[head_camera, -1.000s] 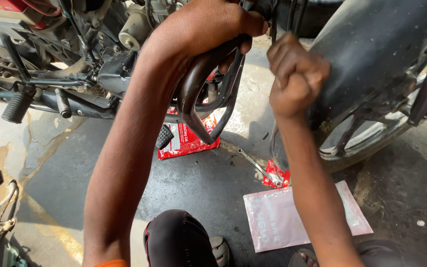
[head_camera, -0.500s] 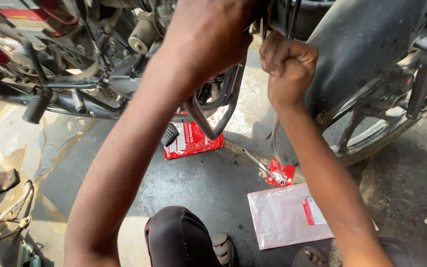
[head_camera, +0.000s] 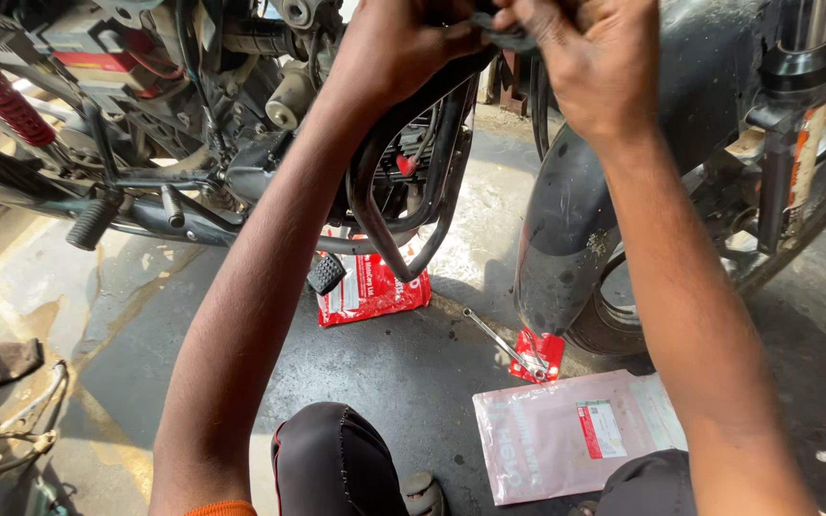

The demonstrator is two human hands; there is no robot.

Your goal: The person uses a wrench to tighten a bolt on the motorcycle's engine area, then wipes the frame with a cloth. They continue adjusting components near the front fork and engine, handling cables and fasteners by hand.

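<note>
While my view has drawn in closer to the motorcycle over the last second, the black strap-like part (head_camera: 509,38) I am working on sits at the very top of the frame, just above the curved black crash guard (head_camera: 403,191) and beside the front mudguard (head_camera: 585,191). My right hand (head_camera: 585,57), a closed fist a second ago, has risen and now pinches that part, fingers (head_camera: 537,19) curled narrow around its end. My left hand (head_camera: 403,48) has climbed too, its fingers wrapped over the top of the guard near the same spot; exactly what they clamp I cannot tell, since the frame cuts them off. I judge both hands have gathered on one point, so the fiddly bit is under way. Both forearms reach up and forward, elbows low, over my knee (head_camera: 332,459). On the floor lie a red packet (head_camera: 375,291), a spanner (head_camera: 504,344) and a pale plastic pouch (head_camera: 576,435).
</note>
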